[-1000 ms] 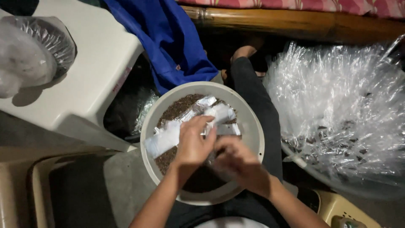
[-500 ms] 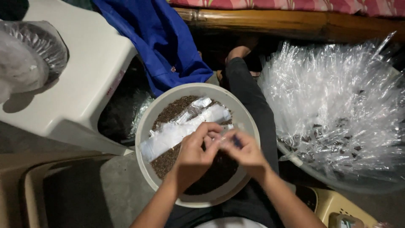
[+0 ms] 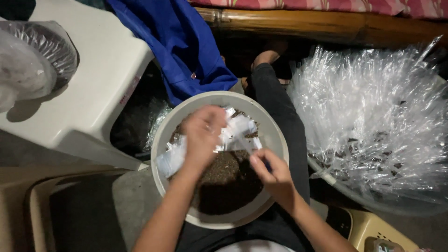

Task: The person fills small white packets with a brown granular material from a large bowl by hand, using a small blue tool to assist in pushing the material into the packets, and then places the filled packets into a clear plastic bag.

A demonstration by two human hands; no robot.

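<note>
Stool [image 3: 88, 88] first, white plastic, off to your left, with a clear plastic bag [image 3: 28, 65] bunched on its far corner and a blue cloth [image 3: 172, 46] draped just beside it. Now the middle: the round white basin [image 3: 275, 140] sits on your lap, a dark granular heap [image 3: 224, 179] filling its bottom. Your left hand [image 3: 203, 135] hovers over the basin's left half, fingers curled down and pinched on the small clear plastic sleeves [image 3: 235, 128] that fan out across the grains. Just to the right, your right hand [image 3: 270, 172] is closed too, thumb and fingers nipping the edge of one sleeve near the basin's centre; the motion blur hides exactly how much it has hold of. Your dark trouser leg [image 3: 280, 102] stretches away beyond the rim. Further right, well apart from both hands, a big tub [image 3: 336, 179] brims with a shiny pile of clear plastic packets [image 3: 373, 107], dark contents showing through at the bottom.
</note>
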